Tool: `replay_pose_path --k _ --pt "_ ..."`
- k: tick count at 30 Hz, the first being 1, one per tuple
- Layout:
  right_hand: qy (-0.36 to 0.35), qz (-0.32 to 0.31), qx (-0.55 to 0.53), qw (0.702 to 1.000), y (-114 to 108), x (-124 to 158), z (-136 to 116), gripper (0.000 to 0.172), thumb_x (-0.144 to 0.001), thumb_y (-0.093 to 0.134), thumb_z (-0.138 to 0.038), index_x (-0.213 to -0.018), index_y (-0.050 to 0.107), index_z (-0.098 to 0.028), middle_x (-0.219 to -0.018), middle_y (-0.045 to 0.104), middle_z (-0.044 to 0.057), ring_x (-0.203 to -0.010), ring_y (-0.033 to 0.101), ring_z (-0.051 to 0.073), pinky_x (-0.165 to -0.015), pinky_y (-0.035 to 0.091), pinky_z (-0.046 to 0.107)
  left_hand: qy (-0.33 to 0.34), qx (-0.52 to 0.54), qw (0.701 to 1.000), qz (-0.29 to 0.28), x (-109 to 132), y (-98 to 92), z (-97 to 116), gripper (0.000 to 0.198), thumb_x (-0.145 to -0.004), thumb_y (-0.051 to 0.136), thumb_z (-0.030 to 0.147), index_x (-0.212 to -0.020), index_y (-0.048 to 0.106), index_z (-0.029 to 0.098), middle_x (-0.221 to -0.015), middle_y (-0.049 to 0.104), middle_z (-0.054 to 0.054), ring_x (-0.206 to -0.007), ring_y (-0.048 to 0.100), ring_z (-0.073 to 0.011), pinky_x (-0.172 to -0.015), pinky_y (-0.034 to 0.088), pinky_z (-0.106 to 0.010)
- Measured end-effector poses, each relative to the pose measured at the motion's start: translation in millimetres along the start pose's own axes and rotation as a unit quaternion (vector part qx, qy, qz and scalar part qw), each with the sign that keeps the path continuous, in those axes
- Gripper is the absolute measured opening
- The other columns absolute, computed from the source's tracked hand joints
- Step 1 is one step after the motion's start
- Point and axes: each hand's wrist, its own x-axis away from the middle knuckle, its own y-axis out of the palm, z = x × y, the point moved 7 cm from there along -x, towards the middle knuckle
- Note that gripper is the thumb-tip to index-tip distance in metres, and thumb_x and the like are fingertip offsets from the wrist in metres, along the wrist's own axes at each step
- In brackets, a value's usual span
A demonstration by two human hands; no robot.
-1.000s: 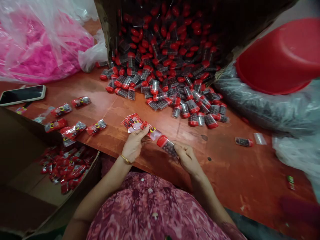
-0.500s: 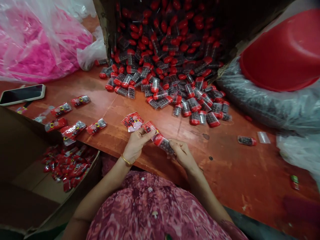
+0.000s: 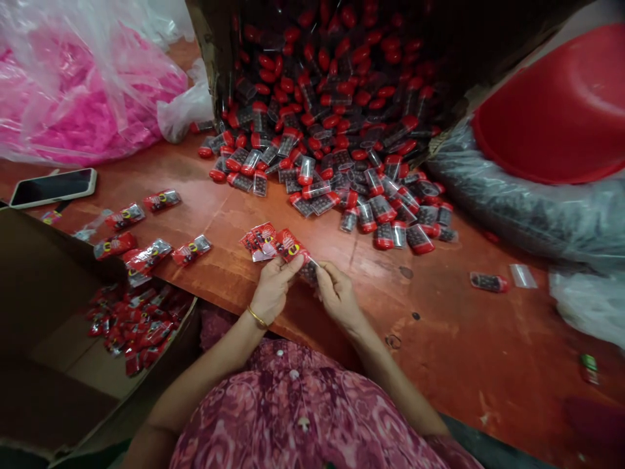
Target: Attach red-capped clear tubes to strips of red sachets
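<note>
Between my hands is a small clear packet [image 3: 293, 247] with a red printed card face and a dark-filled container inside. My left hand [image 3: 273, 286] pinches its near left side, thumb on top. The fingers of my right hand [image 3: 338, 290] are closed on its right end, partly hiding it. Just left of the packet, touching or nearly so, lies a small fan of red printed cards [image 3: 258, 242]. Finished-looking red packets [image 3: 193, 250] lie farther left on the table.
A pile of clear, red-capped containers [image 3: 317, 185] spills from a dark carton in front. At left are a phone [image 3: 53, 187], a bag of pink pieces [image 3: 92, 98] and a lower carton [image 3: 63, 365] of packets. A red tub [image 3: 556, 111] rests on a bag at right.
The red card face has come over the container, which showed openly before. My right hand has moved left, closer to my left hand. The view has shifted slightly.
</note>
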Motion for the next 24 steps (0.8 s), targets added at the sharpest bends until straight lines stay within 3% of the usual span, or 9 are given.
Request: replay_pose_path --k 3,7,13,19,24 --pt "-0.007 0.018 0.005 1.0 5.5 -0.9 -0.1 0.03 -0.09 0.038 -0.043 -0.09 0.055 -0.019 -0.054 0.045 -0.006 -0.046 0.043 0.01 -0.046 0.038 0.023 0.025 -0.014 1.0 0.005 -4.3 -1.1 2.9 0.026 -0.055 0.08 0.026 -0.071 0.063 0.015 -0.065 0.064 0.004 -0.062 0.056 -0.0076 -0.067 0.044 -0.02" --pt "0.024 -0.003 -0.045 0.999 13.9 -0.7 4.1 0.029 -0.092 0.032 -0.041 -0.092 0.051 -0.019 -0.054 0.044 -0.007 -0.043 0.043 0.009 -0.046 0.039 0.022 0.05 -0.033 0.998 -0.013 -6.9 -1.2 9.7 0.025 -0.055 0.08 0.027 -0.071 0.064 0.015 -0.067 0.065 0.003 -0.063 0.058 -0.0088 -0.067 0.044 -0.022" --pt "-0.039 0.055 0.06 0.996 9.3 -1.4 -10.9 0.021 -0.088 0.042 -0.037 -0.086 0.053 -0.019 -0.07 0.054 0.0 -0.062 0.05 0.013 -0.06 0.044 0.026 0.045 -0.014 0.999 -0.003 -7.9 -3.2 8.0 0.032 -0.052 0.081 0.035 -0.071 0.065 0.015 -0.067 0.068 0.0 -0.068 0.063 -0.013 -0.071 0.048 -0.025" --pt "0.023 0.025 -0.072 0.997 27.7 -5.2 -3.8 0.027 -0.092 0.031 -0.043 -0.085 0.047 -0.022 -0.058 0.044 -0.006 -0.043 0.041 0.01 -0.045 0.041 0.023 0.044 -0.049 0.997 -0.04 -4.8 1.4 9.8 0.038 -0.059 0.077 0.04 -0.086 0.068 0.016 -0.069 0.069 -0.002 -0.065 0.063 -0.0159 -0.057 0.048 -0.025" --pt "-0.055 0.054 0.044 0.996 24.2 -0.3 -12.3 0.022 -0.088 0.042 -0.037 -0.096 0.053 -0.019 -0.086 0.062 0.005 -0.075 0.058 0.015 -0.071 0.047 0.03 0.066 -0.031 0.997 -0.008 -8.5 -3.1 16.6 0.039 -0.055 0.079 0.044 -0.076 0.067 0.015 -0.069 0.07 -0.003 -0.072 0.065 -0.0162 -0.069 0.049 -0.026"
